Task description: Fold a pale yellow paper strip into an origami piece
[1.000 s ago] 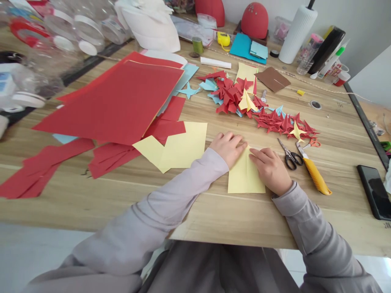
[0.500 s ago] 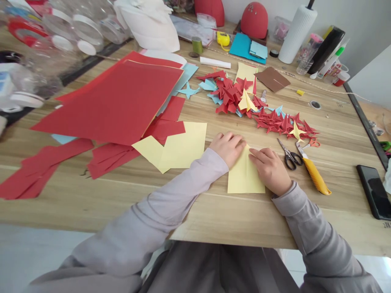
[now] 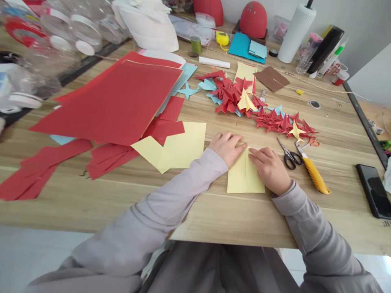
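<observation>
A small yellow sheet of paper (image 3: 245,179) lies on the table in front of me, with a crease down its middle and its top corners folded in. My left hand (image 3: 227,147) grips its upper left side, fingers bent and closed at the folded edge. At the upper right, my right hand (image 3: 270,169) has its fingers pressed together on the paper. Both sets of fingertips nearly meet at the top, hiding part of the folds. Beside my right hand lie black-handled scissors (image 3: 291,159) and a yellow-handled utility knife (image 3: 316,175).
Left of my hands are more yellow paper (image 3: 186,148), large red sheets (image 3: 119,97) and red strips (image 3: 39,167). Folded red paper stars (image 3: 227,95) are piled beyond my hands. A phone (image 3: 374,191) lies at the right edge; a white bottle (image 3: 296,36) stands at the back.
My left fingertips have shifted very slightly along the paper's top edge. The rest of the scene is nearly the same, with a slight shift of the view.
</observation>
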Tool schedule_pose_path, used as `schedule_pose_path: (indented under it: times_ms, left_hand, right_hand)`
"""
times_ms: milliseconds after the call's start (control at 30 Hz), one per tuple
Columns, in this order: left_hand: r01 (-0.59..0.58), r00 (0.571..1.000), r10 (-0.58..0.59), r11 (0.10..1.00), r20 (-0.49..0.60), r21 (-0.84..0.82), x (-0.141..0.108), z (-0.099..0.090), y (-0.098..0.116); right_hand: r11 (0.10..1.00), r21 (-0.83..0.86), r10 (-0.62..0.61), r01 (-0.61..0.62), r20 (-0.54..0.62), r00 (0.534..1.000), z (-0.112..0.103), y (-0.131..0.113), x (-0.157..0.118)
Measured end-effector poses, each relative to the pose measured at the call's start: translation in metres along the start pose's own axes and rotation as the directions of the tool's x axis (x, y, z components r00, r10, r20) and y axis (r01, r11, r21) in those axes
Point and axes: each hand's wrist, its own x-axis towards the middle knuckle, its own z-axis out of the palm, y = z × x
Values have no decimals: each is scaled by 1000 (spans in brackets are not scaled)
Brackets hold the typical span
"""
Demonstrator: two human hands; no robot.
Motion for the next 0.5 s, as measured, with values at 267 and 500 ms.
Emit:
schedule_pose_path:
  times_ms: [267, 500]
  left_hand:
    - [86, 994, -81, 994, 71, -73, 1, -10, 7]
    - [144, 985, -128, 980, 115, -137, -1, -14, 10]
  right_hand:
    - [1000, 20, 7, -7, 8, 1000, 0, 0, 0]
    - [1000, 23, 12, -12, 13, 1000, 0, 0, 0]
